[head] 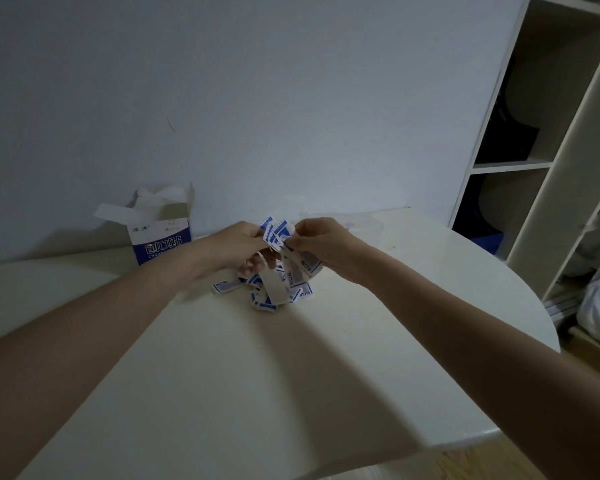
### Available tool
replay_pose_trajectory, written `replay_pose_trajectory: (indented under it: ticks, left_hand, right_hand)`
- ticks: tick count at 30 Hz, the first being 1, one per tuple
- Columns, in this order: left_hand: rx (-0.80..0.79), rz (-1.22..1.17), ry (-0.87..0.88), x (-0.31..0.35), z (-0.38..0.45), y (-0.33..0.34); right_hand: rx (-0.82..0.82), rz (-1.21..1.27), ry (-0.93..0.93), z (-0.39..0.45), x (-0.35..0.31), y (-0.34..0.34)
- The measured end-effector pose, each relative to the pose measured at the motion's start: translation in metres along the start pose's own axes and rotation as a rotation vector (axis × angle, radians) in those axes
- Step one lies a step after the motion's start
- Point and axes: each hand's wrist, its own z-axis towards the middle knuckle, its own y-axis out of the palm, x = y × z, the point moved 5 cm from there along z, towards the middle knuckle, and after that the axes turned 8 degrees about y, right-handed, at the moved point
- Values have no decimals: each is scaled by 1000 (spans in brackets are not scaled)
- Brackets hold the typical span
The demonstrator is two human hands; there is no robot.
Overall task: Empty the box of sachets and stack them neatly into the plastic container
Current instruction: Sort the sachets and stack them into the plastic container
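Observation:
A heap of blue-and-white sachets lies on the white table, far from me. My left hand and my right hand are raised just above the heap. Between them they pinch a bunch of held sachets, some fanned upward and some dangling down. The open blue-and-white box stands upright to the left by the wall, flaps up, white paper showing inside. The clear plastic container sits behind my right hand, faint and partly hidden.
A pale wall runs right behind the table. A white shelf unit with dark items stands at the right. The table's curved edge drops off to the right, with wooden floor below.

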Motion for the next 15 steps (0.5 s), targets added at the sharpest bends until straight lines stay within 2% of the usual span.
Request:
replay_pose_trajectory:
  ticks: [4, 6, 10, 15]
  left_hand:
    - [-106, 67, 45, -1, 5, 11]
    - [-98, 175, 67, -2, 13, 20]
    - [-129, 571, 176, 2, 23, 48]
    - [-174, 698, 234, 9, 26, 73]
  right_hand:
    - [228, -642, -173, -5, -8, -28]
    - [238, -785, -208, -11, -3, -35]
    - [142, -1017, -249, -15, 28, -30]
    - [-10, -1067, -107, -24, 47, -40]
